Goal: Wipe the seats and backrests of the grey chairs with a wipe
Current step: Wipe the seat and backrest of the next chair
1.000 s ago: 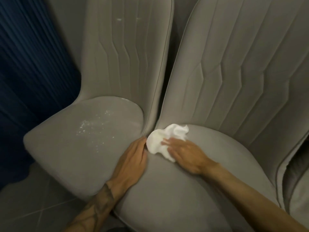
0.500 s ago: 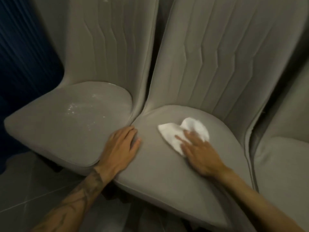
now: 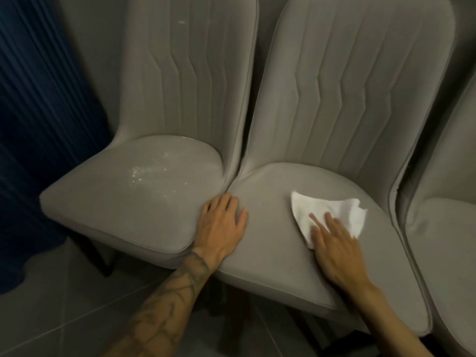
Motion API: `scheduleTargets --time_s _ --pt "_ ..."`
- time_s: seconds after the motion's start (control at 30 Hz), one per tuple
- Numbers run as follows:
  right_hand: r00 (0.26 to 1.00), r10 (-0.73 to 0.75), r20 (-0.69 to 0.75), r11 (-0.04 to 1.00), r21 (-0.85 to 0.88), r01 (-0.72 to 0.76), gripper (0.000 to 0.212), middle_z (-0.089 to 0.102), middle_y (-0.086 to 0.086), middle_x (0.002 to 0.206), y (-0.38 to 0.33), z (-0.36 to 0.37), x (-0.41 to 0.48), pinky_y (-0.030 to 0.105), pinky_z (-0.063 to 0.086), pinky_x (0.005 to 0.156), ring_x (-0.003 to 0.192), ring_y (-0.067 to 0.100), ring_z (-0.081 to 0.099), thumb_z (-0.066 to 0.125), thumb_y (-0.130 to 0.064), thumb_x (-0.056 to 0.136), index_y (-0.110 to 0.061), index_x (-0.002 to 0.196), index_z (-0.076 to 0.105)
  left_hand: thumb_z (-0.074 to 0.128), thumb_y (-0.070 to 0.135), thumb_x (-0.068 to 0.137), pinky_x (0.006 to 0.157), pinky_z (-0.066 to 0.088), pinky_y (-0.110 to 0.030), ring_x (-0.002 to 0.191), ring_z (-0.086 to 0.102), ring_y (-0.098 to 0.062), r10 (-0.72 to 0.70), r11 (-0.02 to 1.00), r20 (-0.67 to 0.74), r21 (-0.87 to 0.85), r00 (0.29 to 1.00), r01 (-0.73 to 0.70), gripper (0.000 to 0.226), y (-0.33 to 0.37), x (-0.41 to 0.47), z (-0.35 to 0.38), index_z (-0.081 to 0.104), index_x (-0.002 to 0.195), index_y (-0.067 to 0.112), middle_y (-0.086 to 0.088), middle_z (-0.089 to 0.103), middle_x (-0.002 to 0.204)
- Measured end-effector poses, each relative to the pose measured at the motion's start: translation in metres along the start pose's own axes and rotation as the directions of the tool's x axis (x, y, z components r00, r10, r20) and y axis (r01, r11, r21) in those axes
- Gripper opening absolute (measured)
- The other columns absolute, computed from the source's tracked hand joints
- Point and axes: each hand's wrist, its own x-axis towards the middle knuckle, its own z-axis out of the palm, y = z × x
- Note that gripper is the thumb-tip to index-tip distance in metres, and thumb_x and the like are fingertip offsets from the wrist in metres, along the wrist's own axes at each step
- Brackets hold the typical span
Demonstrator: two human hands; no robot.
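Three grey padded chairs stand side by side. The middle chair (image 3: 270, 240) has a white wipe (image 3: 332, 212) spread flat on its seat. My right hand (image 3: 334, 246) presses down on the wipe with fingers spread over its near part. My left hand (image 3: 221, 222) lies flat, palm down, where the middle seat meets the left chair (image 3: 103, 202). The left chair's seat carries a patch of white specks (image 3: 144, 173), and one white speck (image 3: 181, 21) sits high on its backrest.
A third grey chair (image 3: 443, 240) touches the middle one on the right. A dark blue pleated curtain (image 3: 38, 124) hangs at the left. Grey floor tiles (image 3: 51, 305) lie below, with dark chair legs (image 3: 103, 258) under the seats.
My right hand has slid the wipe from the seat's back left corner to the right across the middle seat. The wipe has flattened out. My left hand has stayed at the seam.
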Motion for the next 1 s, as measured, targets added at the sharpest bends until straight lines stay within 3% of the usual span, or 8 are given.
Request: scheduleTargets --time_s 0.1,0.17,0.3,0.37,0.43,0.53,0.67,1.0 --pt "0.985 -0.149 -0.086 0.988 -0.047 0.145 0.052 0.034 0.005 0.163 -0.046 0.015 -0.009 0.044 0.024 0.118 0.152 0.027 0.031 0.020 -0.032 0.107 -0.025 0.154 0.042 0.033 0.044 0.105 0.096 0.043 -0.041 0.112 0.058 -0.025 0.014 1.000 -0.046 -0.015 0.999 -0.015 0.037 -0.002 0.002 0.003 0.060 0.110 0.020 -0.004 0.061 0.123" --pt "0.962 -0.271 -0.045 0.961 -0.068 0.267 0.062 0.024 -0.003 0.165 -0.071 0.029 -0.012 0.039 0.018 0.123 0.155 0.021 0.022 0.009 -0.040 0.101 -0.031 0.156 0.035 0.037 0.042 0.105 0.095 0.048 -0.043 0.113 0.061 -0.027 -0.001 0.998 -0.094 -0.059 0.996 -0.005 0.037 -0.005 0.001 0.005 0.063 0.116 0.017 -0.008 0.064 0.129" --pt "0.986 -0.162 0.038 0.987 -0.010 0.162 0.057 -0.007 -0.016 0.166 -0.084 0.042 0.000 0.033 0.003 0.125 0.157 0.010 -0.005 -0.003 -0.053 0.100 -0.049 0.157 0.004 0.029 0.043 0.109 0.097 0.051 -0.045 0.116 0.063 -0.031 -0.037 0.997 -0.102 -0.075 0.994 0.029 0.050 -0.009 0.002 0.008 0.064 0.124 0.010 -0.015 0.066 0.132" --pt "0.985 -0.169 0.029 0.982 -0.080 0.171 0.056 0.007 -0.009 0.167 -0.070 0.032 0.001 0.036 0.022 0.122 0.157 0.016 0.006 0.007 -0.048 0.104 -0.041 0.158 0.017 0.031 0.043 0.109 0.103 0.050 -0.048 0.124 0.060 -0.033 -0.023 0.998 -0.022 -0.062 0.999 0.021 0.052 -0.010 0.001 0.006 0.062 0.131 0.008 -0.017 0.061 0.141" --pt "1.000 0.006 0.008 0.997 -0.077 -0.005 0.056 0.023 0.003 0.166 -0.044 0.016 0.003 0.043 0.040 0.110 0.155 0.025 0.018 0.015 -0.044 0.103 -0.035 0.156 0.029 0.039 0.044 0.107 0.107 0.046 -0.050 0.131 0.056 -0.035 -0.017 0.998 0.086 -0.051 0.996 0.022 0.052 -0.009 0.004 0.003 0.060 0.137 0.006 -0.017 0.055 0.149" --pt "0.974 0.224 -0.044 0.969 -0.096 -0.228 0.062 0.027 0.011 0.165 -0.039 0.008 0.004 0.050 0.041 0.108 0.153 0.032 0.023 0.010 -0.045 0.101 -0.026 0.157 0.030 0.047 0.044 0.105 0.107 0.045 -0.051 0.132 0.054 -0.038 0.003 0.999 0.153 -0.032 0.988 0.002 0.053 -0.009 0.008 -0.001 0.060 0.138 0.005 -0.018 0.052 0.152" --pt "0.995 0.027 -0.098 0.996 -0.080 -0.035 0.051 0.031 0.001 0.163 -0.104 0.044 -0.016 0.047 0.032 0.116 0.152 0.025 0.029 0.024 -0.032 0.106 -0.025 0.154 0.040 0.048 0.043 0.105 0.106 0.045 -0.052 0.129 0.055 -0.039 0.023 0.999 0.135 -0.037 0.991 -0.018 0.051 -0.012 0.010 0.002 0.061 0.135 0.003 -0.019 0.054 0.149" --pt "0.908 0.170 -0.384 0.939 0.342 -0.031 0.050 0.029 -0.014 0.164 -0.162 0.027 -0.026 0.040 0.025 0.125 0.152 0.003 0.025 0.030 -0.036 0.108 -0.026 0.157 0.034 0.024 0.051 0.110 0.105 0.048 -0.050 0.128 0.058 -0.035 0.185 0.975 0.072 -0.138 0.980 -0.174 0.062 -0.045 -0.004 -0.024 0.064 0.131 0.008 -0.017 0.060 0.143"
